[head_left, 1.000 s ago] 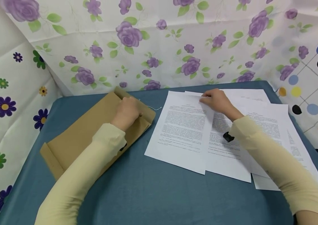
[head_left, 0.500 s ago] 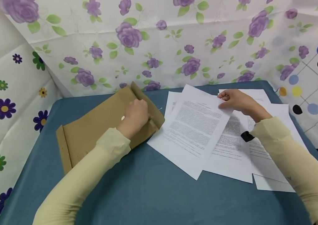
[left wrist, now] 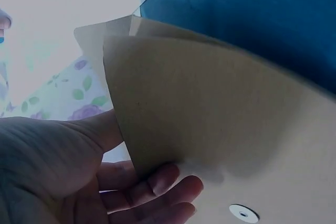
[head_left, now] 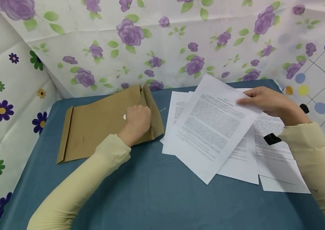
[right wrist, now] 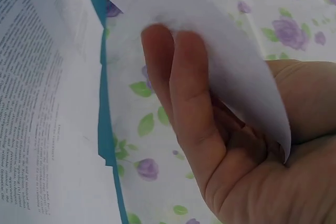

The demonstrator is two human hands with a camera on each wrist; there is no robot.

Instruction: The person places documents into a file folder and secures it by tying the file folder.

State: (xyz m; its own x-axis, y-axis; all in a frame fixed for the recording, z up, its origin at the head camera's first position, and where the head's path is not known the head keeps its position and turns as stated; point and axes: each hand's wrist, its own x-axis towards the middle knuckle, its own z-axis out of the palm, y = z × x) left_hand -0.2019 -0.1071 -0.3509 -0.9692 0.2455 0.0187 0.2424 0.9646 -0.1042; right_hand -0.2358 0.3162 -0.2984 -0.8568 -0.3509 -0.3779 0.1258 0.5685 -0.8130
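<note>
A brown paper envelope [head_left: 102, 121] lies at the left of the table, its flap folded up at the right end. My left hand [head_left: 136, 123] pinches the edge at its mouth between thumb and fingers, as the left wrist view shows with the envelope [left wrist: 220, 98] held there. Beside the fingers is a white round button [left wrist: 244, 213]. My right hand [head_left: 274, 103] holds a printed sheet of paper [head_left: 214, 124] by its upper right corner, raised and tilted above other sheets. In the right wrist view the sheet [right wrist: 236, 66] passes between thumb and fingers.
Several printed sheets [head_left: 274, 153] overlap on the blue-covered table [head_left: 156, 198] at the right. A thin white string [head_left: 162, 110] sticks out by the envelope's flap. Flowered cloth [head_left: 162, 48] stands behind the table, with patterned cloth at both sides.
My right hand has picked up a sheet and moved right and nearer, the sheet now lifted and tilted. The envelope has turned with my left hand, its mouth end shifting right.
</note>
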